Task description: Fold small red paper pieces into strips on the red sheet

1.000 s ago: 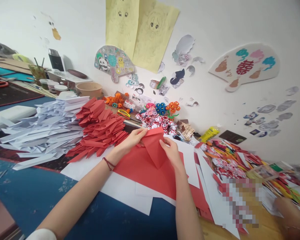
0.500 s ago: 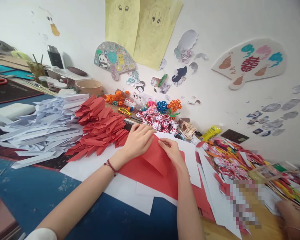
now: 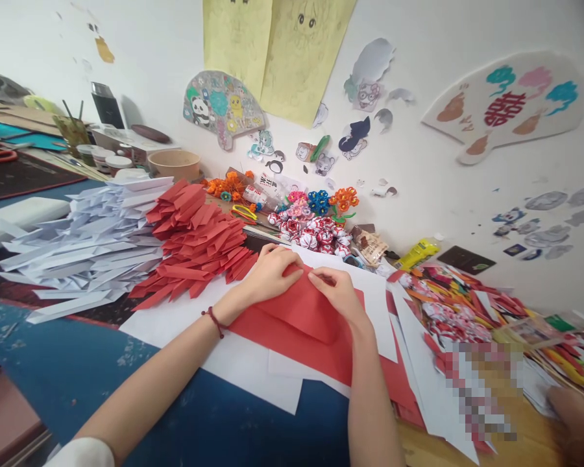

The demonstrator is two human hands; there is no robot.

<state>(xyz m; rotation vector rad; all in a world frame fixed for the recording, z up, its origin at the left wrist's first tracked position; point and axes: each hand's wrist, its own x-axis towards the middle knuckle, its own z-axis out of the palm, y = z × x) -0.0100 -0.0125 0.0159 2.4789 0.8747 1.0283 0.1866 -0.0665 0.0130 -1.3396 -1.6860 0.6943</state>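
A sheet of red paper [image 3: 304, 308] is bent up between my hands, its lower corner raised. My left hand [image 3: 275, 272] is closed on its upper left edge, fingers curled. At the upper right edge, my right hand [image 3: 338, 292] pinches the same sheet between thumb and fingers. Beneath lies a larger red sheet [image 3: 272, 340], with white paper [image 3: 253, 383] under it on the blue table. To the left of my left hand are a heap of folded red paper strips [image 3: 194, 240] and a heap of folded white paper strips [image 3: 87, 240].
Red-and-white paper balls [image 3: 316, 232] and small coloured flowers [image 3: 345, 198] sit along the wall. Yellow-handled scissors [image 3: 244, 212] lie near a bowl [image 3: 175, 164]. Coloured strips and a yellow bottle [image 3: 418, 253] are at right. Another person's blurred hand [image 3: 577, 412] shows at the right edge.
My hands stay on the upper edge of the red paper, and its loose lower part has shifted slightly to the right. The whole view has moved slightly.
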